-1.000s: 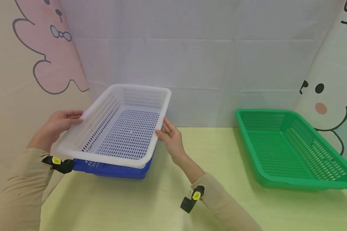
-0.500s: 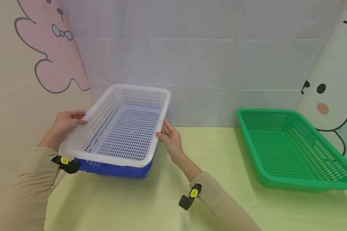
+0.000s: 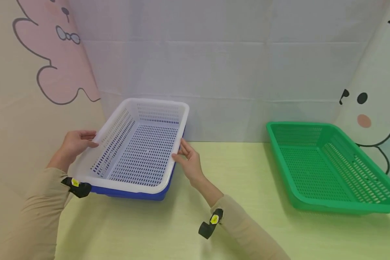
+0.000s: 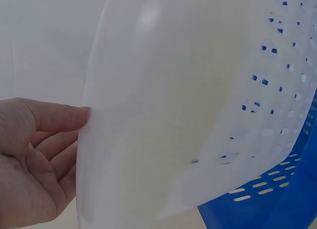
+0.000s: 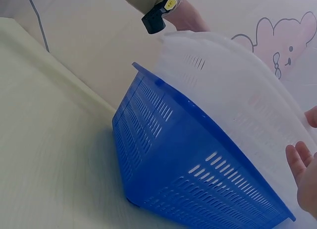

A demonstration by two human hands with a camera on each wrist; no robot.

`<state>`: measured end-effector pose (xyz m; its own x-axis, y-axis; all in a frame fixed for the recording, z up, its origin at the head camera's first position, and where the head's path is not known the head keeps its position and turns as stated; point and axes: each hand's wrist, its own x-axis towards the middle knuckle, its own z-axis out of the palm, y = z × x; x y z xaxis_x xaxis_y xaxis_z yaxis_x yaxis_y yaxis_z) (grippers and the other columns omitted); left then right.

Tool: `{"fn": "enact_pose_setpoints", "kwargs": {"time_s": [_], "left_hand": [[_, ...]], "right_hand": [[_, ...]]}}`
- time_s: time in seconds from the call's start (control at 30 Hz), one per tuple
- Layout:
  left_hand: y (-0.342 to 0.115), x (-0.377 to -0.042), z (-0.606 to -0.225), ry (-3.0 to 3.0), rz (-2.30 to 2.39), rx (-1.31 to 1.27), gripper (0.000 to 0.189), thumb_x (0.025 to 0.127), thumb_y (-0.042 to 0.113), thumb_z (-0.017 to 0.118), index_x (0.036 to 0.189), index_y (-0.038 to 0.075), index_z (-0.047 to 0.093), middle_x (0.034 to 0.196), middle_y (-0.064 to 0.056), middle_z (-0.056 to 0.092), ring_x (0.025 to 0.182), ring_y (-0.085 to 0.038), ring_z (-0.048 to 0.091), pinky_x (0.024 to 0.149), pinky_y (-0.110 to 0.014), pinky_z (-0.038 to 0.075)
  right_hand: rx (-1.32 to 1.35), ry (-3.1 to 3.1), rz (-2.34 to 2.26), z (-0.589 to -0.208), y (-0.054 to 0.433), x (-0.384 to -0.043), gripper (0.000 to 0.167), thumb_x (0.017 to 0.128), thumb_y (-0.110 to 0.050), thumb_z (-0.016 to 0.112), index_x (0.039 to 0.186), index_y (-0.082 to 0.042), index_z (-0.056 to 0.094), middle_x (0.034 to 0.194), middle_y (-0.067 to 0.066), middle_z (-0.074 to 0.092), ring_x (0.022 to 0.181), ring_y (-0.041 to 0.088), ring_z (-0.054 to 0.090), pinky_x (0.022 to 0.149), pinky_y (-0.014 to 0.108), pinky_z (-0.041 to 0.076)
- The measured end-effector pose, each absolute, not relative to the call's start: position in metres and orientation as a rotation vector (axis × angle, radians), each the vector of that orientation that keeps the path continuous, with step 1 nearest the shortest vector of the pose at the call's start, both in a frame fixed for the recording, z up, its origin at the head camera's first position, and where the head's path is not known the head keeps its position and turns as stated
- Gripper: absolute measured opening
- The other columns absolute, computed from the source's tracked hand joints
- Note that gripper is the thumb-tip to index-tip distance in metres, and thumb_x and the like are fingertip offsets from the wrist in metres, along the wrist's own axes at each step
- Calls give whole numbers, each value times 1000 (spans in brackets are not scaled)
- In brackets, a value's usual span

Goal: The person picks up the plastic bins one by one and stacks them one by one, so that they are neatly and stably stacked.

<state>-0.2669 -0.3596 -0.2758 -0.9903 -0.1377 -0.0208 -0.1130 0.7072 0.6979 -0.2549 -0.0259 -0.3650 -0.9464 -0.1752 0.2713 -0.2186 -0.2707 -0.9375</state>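
A white perforated plastic basket (image 3: 123, 183) is tilted over a blue perforated basket (image 3: 133, 194), its lower part inside the blue one. My left hand (image 3: 73, 146) pinches the left rim. In the left wrist view, the thumb of the left hand (image 4: 44, 154) lies on the white rim with the fingers behind it. On the opposite side, my right hand (image 3: 191, 164) grips the right rim between thumb and fingers. From the right wrist, the blue basket (image 5: 163, 154) stands on the table, and the white wall (image 5: 237, 85) rises above its edge.
A green perforated basket (image 3: 341, 206) stands on the right side of the pale yellow-green table (image 3: 234, 162). Behind the table hangs a light cloth backdrop (image 3: 214, 68), with cartoon animals on the side panels.
Both hands have lowered the white basket, so it sits deeper in the blue one, and the blue rim now shows at the right. The green basket stays put.
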Motion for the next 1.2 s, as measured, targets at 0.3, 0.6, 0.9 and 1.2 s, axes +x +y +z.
{"fn": "enact_pose_setpoints", "kwargs": {"time_s": [0.3, 0.6, 0.9, 1.2], "left_hand": [[-353, -264, -281, -2855, -1119, 159, 55, 83, -2, 53, 132, -15, 32, 125, -37, 41, 99, -40, 55, 70, -30, 52], [-353, -267, -287, -2947, -953, 188, 52, 81, -1, 55, 126, -18, 37, 121, -38, 44, 102, -48, 51, 87, -55, 41], [-356, -269, -297, -2985, -918, 162, 51, 80, -1, 55, 125, -19, 38, 119, -37, 45, 101, -47, 52, 88, -55, 38], [-359, -275, -307, -2990, -933, 188, 49, 81, -1, 55, 125, -17, 40, 118, -36, 48, 98, -45, 53, 87, -57, 38]], "right_hand": [[500, -1899, 2408, -366, -29, -252, 62, 85, 1, 58, 139, 0, 30, 139, 11, 40, 99, 15, 54, 94, 26, 41], [429, -1908, 2484, -371, -31, -254, 61, 85, 2, 57, 139, 0, 30, 137, 13, 41, 97, 15, 56, 91, 27, 44], [382, -1950, 2478, -377, -33, -256, 60, 84, 3, 57, 139, -1, 32, 133, 15, 46, 97, 13, 55, 93, 28, 42], [502, -1876, 2443, -388, -32, -260, 61, 83, -7, 63, 137, 0, 34, 129, 13, 51, 98, 17, 58, 90, 28, 45]]}}
